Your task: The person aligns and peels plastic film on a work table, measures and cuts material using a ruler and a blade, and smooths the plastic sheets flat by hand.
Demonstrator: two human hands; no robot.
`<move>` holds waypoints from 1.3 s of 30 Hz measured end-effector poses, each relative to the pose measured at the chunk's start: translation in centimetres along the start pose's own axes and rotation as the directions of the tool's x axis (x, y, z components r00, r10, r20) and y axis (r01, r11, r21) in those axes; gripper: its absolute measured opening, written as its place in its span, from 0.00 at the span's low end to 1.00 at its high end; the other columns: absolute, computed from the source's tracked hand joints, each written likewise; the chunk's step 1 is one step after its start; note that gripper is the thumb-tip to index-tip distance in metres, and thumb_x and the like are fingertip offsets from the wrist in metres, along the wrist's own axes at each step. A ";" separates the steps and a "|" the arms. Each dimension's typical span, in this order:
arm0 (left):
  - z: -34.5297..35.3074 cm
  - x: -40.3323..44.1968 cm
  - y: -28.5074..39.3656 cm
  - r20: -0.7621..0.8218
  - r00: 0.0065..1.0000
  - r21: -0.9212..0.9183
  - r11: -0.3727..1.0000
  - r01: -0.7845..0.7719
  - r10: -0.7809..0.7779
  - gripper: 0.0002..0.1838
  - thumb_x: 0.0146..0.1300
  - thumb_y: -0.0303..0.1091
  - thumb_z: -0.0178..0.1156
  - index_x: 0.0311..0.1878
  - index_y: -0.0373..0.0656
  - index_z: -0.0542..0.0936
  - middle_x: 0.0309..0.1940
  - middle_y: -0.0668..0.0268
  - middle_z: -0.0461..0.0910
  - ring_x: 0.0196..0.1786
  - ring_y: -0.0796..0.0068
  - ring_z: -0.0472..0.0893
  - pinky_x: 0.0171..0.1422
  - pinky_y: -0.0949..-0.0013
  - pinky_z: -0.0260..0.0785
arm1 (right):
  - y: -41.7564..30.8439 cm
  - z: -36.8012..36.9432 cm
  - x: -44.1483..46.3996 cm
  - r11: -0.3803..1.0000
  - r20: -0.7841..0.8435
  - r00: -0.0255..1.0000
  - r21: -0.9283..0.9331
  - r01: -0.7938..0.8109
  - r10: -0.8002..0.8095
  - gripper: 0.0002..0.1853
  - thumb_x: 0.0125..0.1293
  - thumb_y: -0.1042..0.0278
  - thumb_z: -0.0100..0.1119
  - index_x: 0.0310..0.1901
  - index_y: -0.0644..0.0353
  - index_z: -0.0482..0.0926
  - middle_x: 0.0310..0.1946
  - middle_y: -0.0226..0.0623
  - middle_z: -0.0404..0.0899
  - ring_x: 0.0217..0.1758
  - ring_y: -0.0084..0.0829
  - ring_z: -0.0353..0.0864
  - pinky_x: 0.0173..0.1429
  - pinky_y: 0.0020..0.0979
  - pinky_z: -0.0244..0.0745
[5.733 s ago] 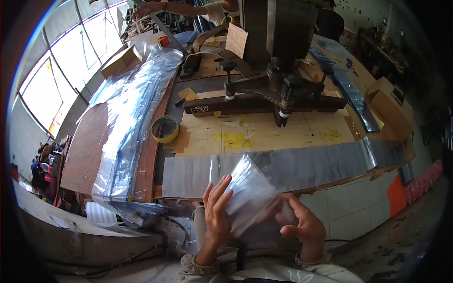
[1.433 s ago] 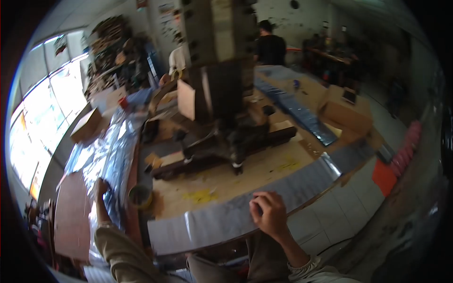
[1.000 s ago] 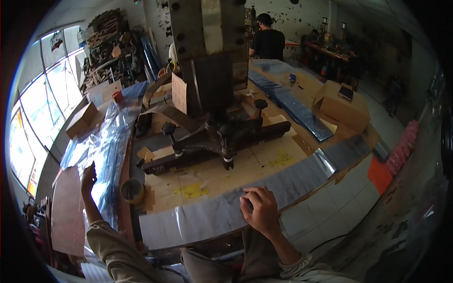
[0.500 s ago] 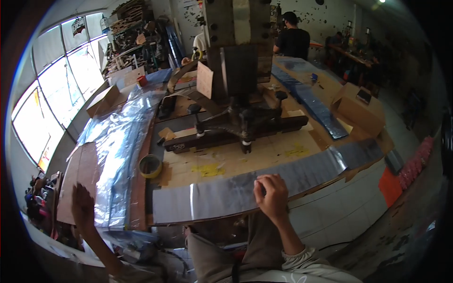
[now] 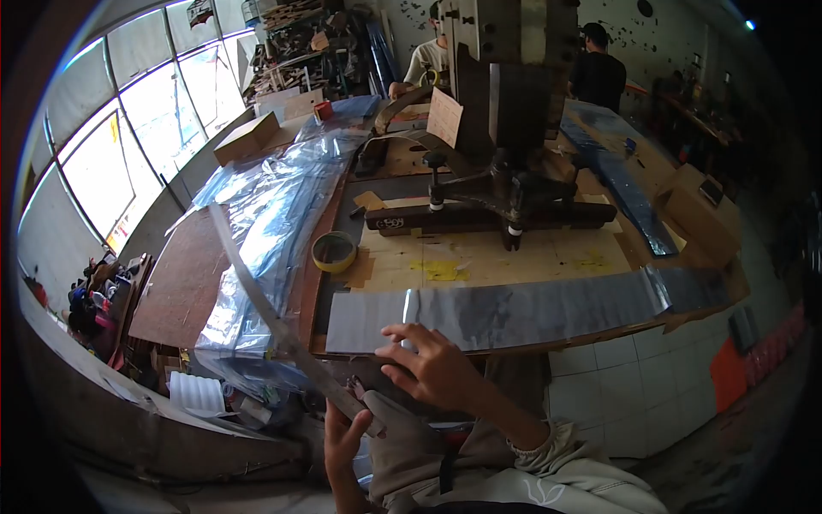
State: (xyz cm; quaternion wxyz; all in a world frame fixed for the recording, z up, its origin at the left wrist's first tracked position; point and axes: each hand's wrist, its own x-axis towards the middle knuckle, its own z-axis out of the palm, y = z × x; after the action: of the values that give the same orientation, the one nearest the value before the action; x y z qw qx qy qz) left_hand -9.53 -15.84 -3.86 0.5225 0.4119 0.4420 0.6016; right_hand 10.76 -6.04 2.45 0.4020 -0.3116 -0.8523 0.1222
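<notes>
My left hand (image 5: 344, 433) is closed around the lower end of a long narrow grey strip (image 5: 278, 330), low in front of my lap. From there the strip slants up and left, across the plastic-wrapped sheets (image 5: 278, 184). My right hand (image 5: 432, 368) hovers near the front edge of the table with its fingers apart and nothing visible in it. Just beyond it lies a long grey sheet (image 5: 531, 308) along the table's front edge. Whether the narrow strip is metal or plastic, I cannot tell.
A black metal press base (image 5: 497, 214) stands mid-table on a wooden board. A tape roll (image 5: 334, 252) sits to its left. Cardboard boxes (image 5: 248, 137) flank both sides. Beyond the table are a person in a dark shirt (image 5: 597, 73) and another in a light shirt (image 5: 426, 62).
My left hand, empty before at the left, is now nearer my lap and holds the narrow strip. My right hand has moved left and opened its fingers. The view has shifted left.
</notes>
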 end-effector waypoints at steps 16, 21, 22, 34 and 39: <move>4.7 -5.7 -9.2 0.422 0.886 0.518 0.751 -0.409 0.191 0.18 0.65 0.34 0.66 0.55 0.39 0.75 0.30 0.51 0.83 0.30 0.45 0.83 0.31 0.54 0.74 | -0.8 1.2 3.2 0.807 0.154 0.919 -0.442 0.393 -0.363 0.04 0.68 0.65 0.58 0.40 0.46 0.72 0.73 0.29 0.63 0.79 0.26 0.55 0.78 0.59 0.50; 3.0 -5.2 -8.4 0.472 0.878 0.639 0.655 -0.404 0.081 0.19 0.65 0.40 0.65 0.55 0.42 0.75 0.27 0.53 0.82 0.26 0.46 0.82 0.27 0.51 0.71 | -1.3 -1.2 2.1 0.669 0.191 0.894 -0.605 0.432 -0.404 0.09 0.68 0.66 0.58 0.31 0.45 0.69 0.63 0.21 0.75 0.77 0.21 0.60 0.78 0.71 0.36; 2.6 -4.9 -8.8 0.481 0.875 0.651 0.644 -0.401 0.058 0.19 0.65 0.40 0.65 0.55 0.43 0.75 0.28 0.54 0.82 0.27 0.46 0.82 0.28 0.51 0.72 | -1.5 -1.9 1.6 0.604 0.202 0.882 -0.662 0.444 -0.427 0.10 0.68 0.67 0.57 0.29 0.44 0.70 0.59 0.19 0.78 0.76 0.18 0.62 0.77 0.74 0.30; -5.6 -0.6 -3.2 0.406 0.914 0.709 0.627 -0.324 0.013 0.13 0.56 0.34 0.70 0.42 0.40 0.79 0.37 0.58 0.83 0.39 0.54 0.83 0.42 0.59 0.74 | -4.7 -6.6 -4.1 0.514 0.405 0.884 -0.720 0.466 -0.234 0.06 0.63 0.70 0.56 0.28 0.51 0.72 0.21 0.22 0.65 0.26 0.18 0.70 0.49 0.29 0.70; -7.4 1.4 1.5 0.106 0.966 0.718 0.654 -0.239 0.236 0.19 0.51 0.31 0.74 0.46 0.39 0.80 0.39 0.58 0.83 0.39 0.59 0.83 0.45 0.62 0.74 | -4.8 -6.5 -5.0 0.652 0.402 0.906 -0.653 0.384 -0.131 0.08 0.61 0.72 0.57 0.42 0.50 0.80 0.19 0.23 0.59 0.20 0.17 0.62 0.21 0.19 0.56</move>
State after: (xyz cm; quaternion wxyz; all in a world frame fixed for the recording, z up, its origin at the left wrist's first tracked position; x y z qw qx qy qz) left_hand -17.17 -15.31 -4.38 0.2345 0.6397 0.5851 0.4399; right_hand 16.03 -13.17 5.79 0.1173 -0.2934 -0.9200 -0.2318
